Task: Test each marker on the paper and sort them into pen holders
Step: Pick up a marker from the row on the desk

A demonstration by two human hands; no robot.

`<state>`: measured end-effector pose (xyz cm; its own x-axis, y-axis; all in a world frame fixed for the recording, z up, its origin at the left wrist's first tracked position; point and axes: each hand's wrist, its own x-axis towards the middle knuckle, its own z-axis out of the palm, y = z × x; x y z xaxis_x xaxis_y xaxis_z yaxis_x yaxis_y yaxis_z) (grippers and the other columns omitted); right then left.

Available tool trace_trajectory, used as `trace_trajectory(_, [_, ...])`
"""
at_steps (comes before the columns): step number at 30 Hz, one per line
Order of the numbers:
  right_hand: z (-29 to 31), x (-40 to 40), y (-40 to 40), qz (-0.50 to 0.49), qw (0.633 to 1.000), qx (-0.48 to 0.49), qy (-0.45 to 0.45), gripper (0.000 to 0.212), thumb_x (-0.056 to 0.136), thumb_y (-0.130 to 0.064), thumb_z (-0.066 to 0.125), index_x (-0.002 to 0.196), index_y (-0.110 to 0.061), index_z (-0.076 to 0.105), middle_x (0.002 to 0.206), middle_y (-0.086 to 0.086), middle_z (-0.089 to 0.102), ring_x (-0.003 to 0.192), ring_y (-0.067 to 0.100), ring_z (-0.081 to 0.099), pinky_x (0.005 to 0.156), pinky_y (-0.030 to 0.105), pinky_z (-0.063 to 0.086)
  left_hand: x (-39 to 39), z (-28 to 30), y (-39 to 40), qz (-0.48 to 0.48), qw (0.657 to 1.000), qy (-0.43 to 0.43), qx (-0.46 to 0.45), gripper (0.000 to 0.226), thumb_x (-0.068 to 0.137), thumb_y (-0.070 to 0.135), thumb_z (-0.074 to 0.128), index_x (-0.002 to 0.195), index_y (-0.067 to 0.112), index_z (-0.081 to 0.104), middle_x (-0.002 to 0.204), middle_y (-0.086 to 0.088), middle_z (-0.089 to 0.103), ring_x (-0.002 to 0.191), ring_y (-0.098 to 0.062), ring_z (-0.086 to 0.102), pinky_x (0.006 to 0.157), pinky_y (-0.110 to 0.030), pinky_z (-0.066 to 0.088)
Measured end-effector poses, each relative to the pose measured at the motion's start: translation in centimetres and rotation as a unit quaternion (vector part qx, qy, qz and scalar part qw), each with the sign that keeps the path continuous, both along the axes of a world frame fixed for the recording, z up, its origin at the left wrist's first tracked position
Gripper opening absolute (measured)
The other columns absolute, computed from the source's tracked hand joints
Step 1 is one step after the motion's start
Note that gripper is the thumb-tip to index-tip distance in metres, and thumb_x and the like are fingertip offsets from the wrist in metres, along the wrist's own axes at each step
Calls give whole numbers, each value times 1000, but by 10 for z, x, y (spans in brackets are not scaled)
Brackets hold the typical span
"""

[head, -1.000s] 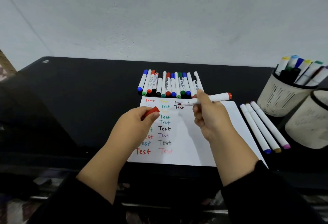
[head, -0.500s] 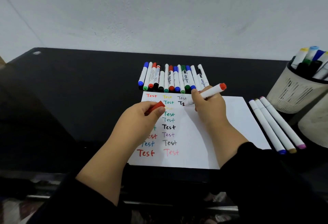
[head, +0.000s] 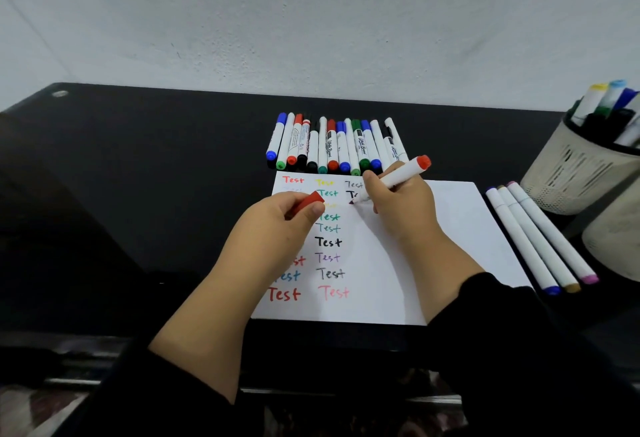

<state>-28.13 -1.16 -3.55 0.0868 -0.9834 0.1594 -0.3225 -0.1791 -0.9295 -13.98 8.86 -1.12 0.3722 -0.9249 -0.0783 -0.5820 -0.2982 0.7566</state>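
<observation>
A white paper [head: 450,229] with several coloured "Test" words lies on the black table [head: 156,194]. My right hand [head: 401,208] grips a white marker with a red end [head: 401,175], its tip touching the paper under the third column. My left hand [head: 280,225] pinches the marker's red cap [head: 308,203] above the paper's left side. A row of several capped markers [head: 332,146] lies behind the paper. Three white markers [head: 540,236] lie to the paper's right. A beige pen holder [head: 575,166] with several markers stands at the far right, a second holder [head: 616,239] in front of it.
A pale wall rises behind the table. The table's front edge runs just below the paper. My dark sleeves cover the lower part of the view.
My right hand turned the marker tip down and lowered it onto the paper. My left hand stayed in place with the red cap. The head view shifted slightly left.
</observation>
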Motion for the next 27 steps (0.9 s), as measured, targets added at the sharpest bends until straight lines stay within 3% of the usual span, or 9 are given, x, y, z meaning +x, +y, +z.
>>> trace_trajectory(27, [2,-2,0,-27,1000,-8,0,33,89,-13,55,61,-15,38,59,-3,43,53,6,40,41,8,30,-2,1,2,-2,1000,4,3,30,91,49,46,113,32,59,88,14,59,76,-4,53,55,-20,38])
